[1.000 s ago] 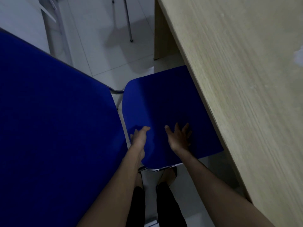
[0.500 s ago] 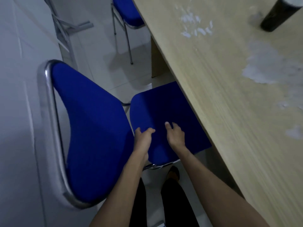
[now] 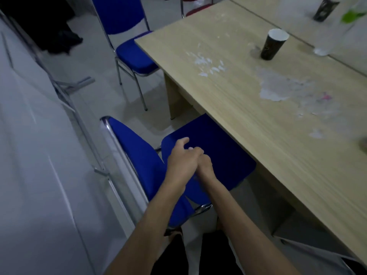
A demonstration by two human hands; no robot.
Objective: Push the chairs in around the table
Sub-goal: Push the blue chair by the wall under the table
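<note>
The nearest blue chair has its seat (image 3: pixel 218 147) partly under the long edge of the light wooden table (image 3: pixel 248 116). Its chrome-framed backrest (image 3: pixel 139 155) stands to my left. Both hands hover just above the rear of the seat, touching each other. My left hand (image 3: pixel 181 158) has curled fingers and a raised thumb. My right hand (image 3: pixel 205 165) is curled, partly hidden behind the left, and neither holds anything. A second blue chair (image 3: pixel 135 56) stands at the table's far end, its seat just under the corner.
A dark paper cup (image 3: pixel 272 46), a clear plastic bottle (image 3: pixel 333 32) and white smears are on the table. A red chair (image 3: pixel 196 9) shows at the far side. A folded metal frame (image 3: pixel 65 90) leans on the white wall to the left.
My hands have lifted off the seat and come together, fingers curling in. My view has risen, so the table top and the far chair are in sight.
</note>
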